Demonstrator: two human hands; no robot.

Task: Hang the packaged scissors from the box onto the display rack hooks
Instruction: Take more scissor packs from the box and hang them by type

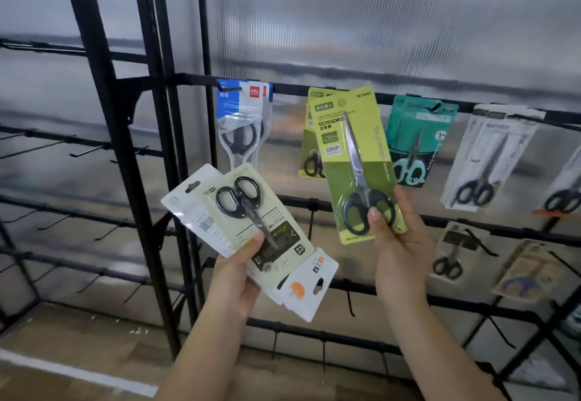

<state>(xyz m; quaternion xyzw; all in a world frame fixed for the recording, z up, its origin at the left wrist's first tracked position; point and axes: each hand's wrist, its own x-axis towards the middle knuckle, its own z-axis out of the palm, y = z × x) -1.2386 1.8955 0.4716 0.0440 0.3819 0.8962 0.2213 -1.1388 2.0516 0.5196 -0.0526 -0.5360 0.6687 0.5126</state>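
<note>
Pointing blades-up, nearly upright, the green pack (355, 161) is pinched at its bottom by the right hand (396, 243) before the rack's (440, 105) top rail. The left hand (239, 271) grips a fanned stack (251, 231), long axes diagonal; bare hooks (85, 150) at left.

We hold a green card pack of black-handled scissors (355, 161) in our right hand (396, 243) and a fan of packs (251, 237) in our left hand (235, 278), near the black metal rack (440, 103).

One head cam, wide-angle, looks fwd and slightly down, close to the black display rack (314, 89), w/ edges bowed by the lens. Both forearms enter from the bottom edge; floor (78, 337) visible lower left. No second view.
</note>
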